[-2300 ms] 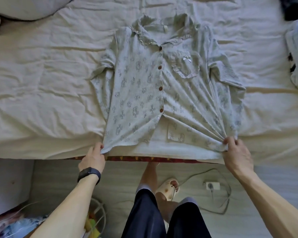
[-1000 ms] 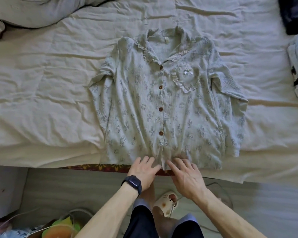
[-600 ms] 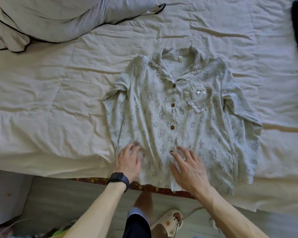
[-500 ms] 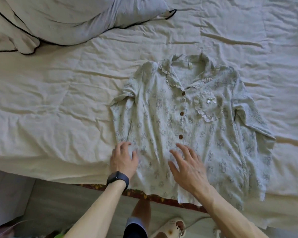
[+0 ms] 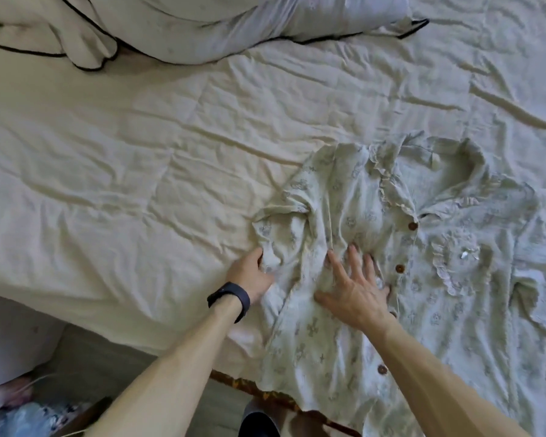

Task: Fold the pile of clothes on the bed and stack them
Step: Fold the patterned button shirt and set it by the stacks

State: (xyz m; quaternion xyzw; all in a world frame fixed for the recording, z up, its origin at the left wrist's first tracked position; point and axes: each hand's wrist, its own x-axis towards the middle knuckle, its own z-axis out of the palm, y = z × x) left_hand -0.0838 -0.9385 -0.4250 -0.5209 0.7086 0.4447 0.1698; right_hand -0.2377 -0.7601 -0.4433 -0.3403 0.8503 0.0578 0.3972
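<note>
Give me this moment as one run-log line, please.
phase: folding shirt | shirt: spread face up on bed | left hand: grips sleeve | right hand: pressed flat on shirt front

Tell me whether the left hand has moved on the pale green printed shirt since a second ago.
Yes. The left hand went from the hem beside the brown buttons up and outward to the short sleeve of the shirt, gripping it.

Shirt [image 5: 353,222]: thin crinkled matt cloth, frilled collar, glossy brown buttons [image 5: 399,268]. Bed sheet [image 5: 139,152]: creased matt cloth. Watch band [image 5: 234,297]: smooth dark plastic.
</note>
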